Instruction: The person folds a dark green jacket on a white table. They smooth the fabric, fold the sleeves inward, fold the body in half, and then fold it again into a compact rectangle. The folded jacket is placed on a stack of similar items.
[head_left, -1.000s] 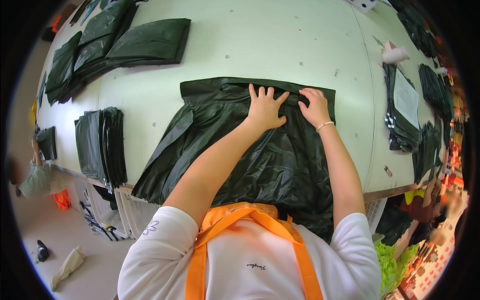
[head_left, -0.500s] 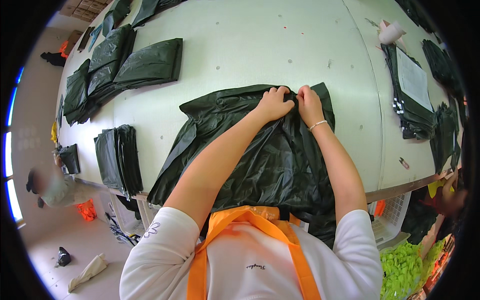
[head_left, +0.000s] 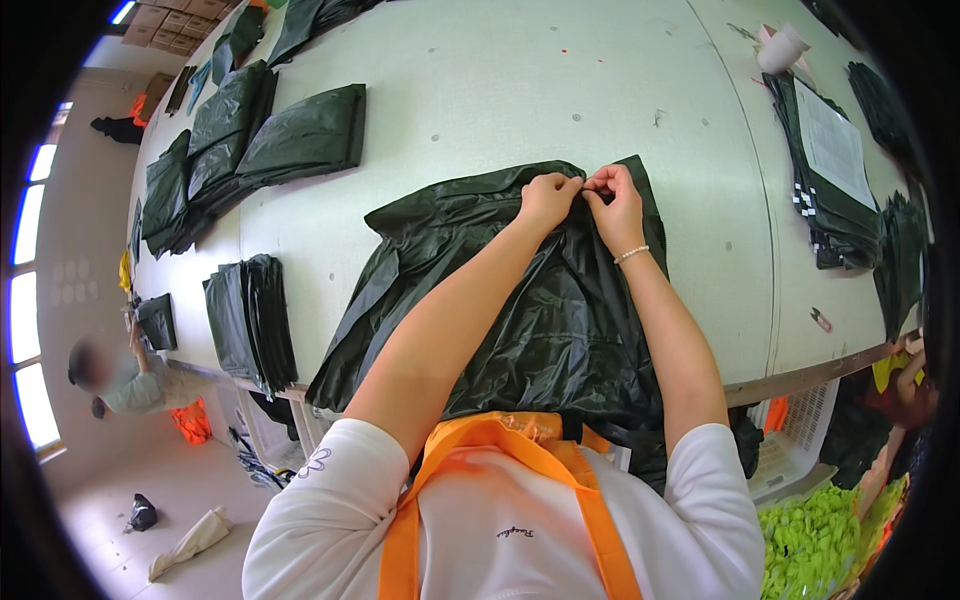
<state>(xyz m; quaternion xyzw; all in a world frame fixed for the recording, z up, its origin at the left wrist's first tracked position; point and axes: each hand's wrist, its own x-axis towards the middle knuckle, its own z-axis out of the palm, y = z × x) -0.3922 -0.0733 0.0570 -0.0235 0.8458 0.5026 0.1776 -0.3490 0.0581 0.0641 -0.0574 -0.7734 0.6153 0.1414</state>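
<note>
A dark, glossy, wrinkled garment (head_left: 545, 340) is spread across the table in front of me and hangs over the near edge against my orange apron. My left hand (head_left: 548, 200) is closed in a pinch on the garment near its far edge. Close beside it, my right hand (head_left: 617, 207) pinches the same spot, thumb and forefinger together and the other fingers curled. The fingertips of both hands nearly meet. Whether a small part is held between them is too small to make out.
Folded dark bundles (head_left: 305, 135) lie at the far left, and a stack of dark folded pieces (head_left: 250, 320) sits at the near left edge. On the right are a dark pile topped by a paper sheet (head_left: 833, 145), a white cone (head_left: 783, 48) and small snips (head_left: 821, 320). Other people work at both sides.
My right fingers have lifted slightly and shifted a little left, thumb and forefinger now showing in a pinch. My left hand stays about where it was on the garment. The view has tilted slightly.
</note>
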